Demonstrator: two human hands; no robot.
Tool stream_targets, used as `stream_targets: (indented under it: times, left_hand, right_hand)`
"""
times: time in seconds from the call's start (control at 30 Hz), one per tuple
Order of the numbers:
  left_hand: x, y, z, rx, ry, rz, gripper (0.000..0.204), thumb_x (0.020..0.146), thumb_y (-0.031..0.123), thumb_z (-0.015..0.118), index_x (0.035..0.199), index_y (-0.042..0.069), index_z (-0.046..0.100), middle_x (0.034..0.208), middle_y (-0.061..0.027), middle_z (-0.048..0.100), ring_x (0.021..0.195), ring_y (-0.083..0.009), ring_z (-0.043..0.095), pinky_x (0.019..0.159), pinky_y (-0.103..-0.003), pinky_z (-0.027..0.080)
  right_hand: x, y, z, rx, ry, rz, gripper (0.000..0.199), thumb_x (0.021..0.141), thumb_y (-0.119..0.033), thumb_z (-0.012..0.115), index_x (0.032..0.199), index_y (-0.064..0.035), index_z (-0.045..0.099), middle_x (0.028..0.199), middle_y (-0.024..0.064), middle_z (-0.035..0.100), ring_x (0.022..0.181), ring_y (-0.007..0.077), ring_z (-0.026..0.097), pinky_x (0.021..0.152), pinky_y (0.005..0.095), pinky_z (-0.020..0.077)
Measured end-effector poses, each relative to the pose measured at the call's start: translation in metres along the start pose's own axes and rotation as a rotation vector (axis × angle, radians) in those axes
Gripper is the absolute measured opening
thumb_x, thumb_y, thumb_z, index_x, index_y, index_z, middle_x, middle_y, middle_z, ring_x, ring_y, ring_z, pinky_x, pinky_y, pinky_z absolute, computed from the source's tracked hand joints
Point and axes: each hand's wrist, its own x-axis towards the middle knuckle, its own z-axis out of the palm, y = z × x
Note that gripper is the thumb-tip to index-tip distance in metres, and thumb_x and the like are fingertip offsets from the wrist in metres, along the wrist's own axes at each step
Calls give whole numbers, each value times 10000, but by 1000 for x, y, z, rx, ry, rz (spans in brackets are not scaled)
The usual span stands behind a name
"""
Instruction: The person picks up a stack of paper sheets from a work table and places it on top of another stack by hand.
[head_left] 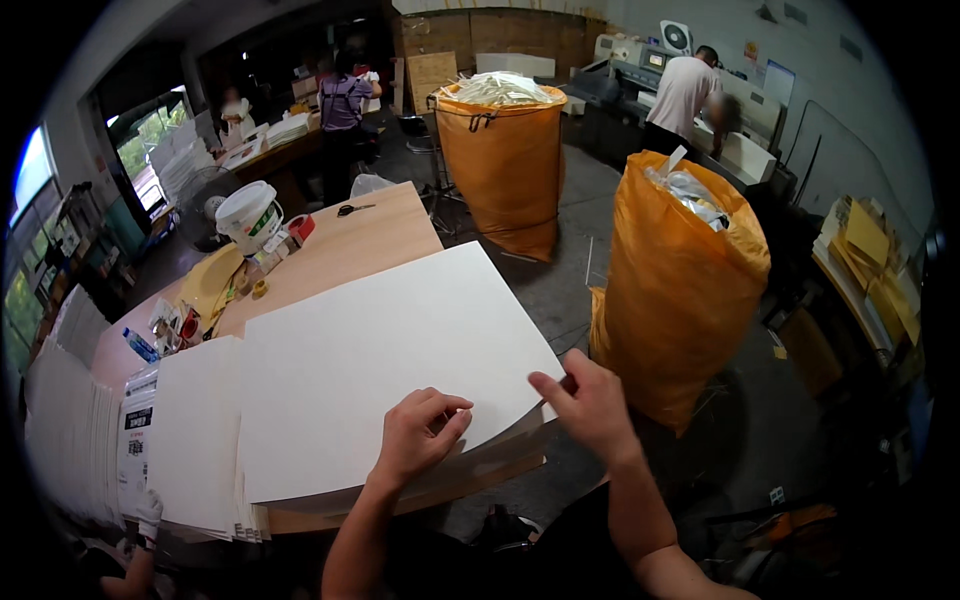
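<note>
A broad stack of large white sheets [380,350] lies in front of me on the wooden table. Over its near edge is my left hand [425,432], fingers curled and thumb tip close to the index finger in a loose pinch; whether anything thin is between them I cannot make out. My right hand [592,405] is at the stack's right corner, thumb stretched out toward the sheet and apart from the bent fingers. No held thing shows in it, though part of its fingers is hidden.
Left are another pile of white sheets [190,430] and a co-worker's gloved hand [149,512]. On the wooden table [400,218] are a white bucket [247,218], scissors [355,210] and a red tape roll [301,229]. Filled orange sacks [680,290] stand right and behind. People work farther back.
</note>
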Motion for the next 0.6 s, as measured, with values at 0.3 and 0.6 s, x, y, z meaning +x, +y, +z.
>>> stream_targets:
  times: [0.3, 0.6]
  left_hand:
    - [-1, -9, -1, -101, -6, 63, 217, 894, 141, 778, 1080, 32, 750, 1174, -119, 666, 1070, -226, 663, 918, -334, 540]
    - [1, 0, -5, -158, -128, 132, 600, 674, 205, 963, 1213, 76, 735, 1234, -106, 677, 1195, -257, 638, 1059, -408, 499]
  right_hand:
    - [8, 2, 28, 423, 58, -14, 372, 1011, -279, 646, 739, -107, 460, 645, -23, 505, 616, 48, 518, 504, 239, 414]
    - [17, 6, 27, 1002, -68, 180, 307, 1006, -202, 632, 732, -124, 519, 642, -16, 539, 519, 70, 509, 466, 233, 397]
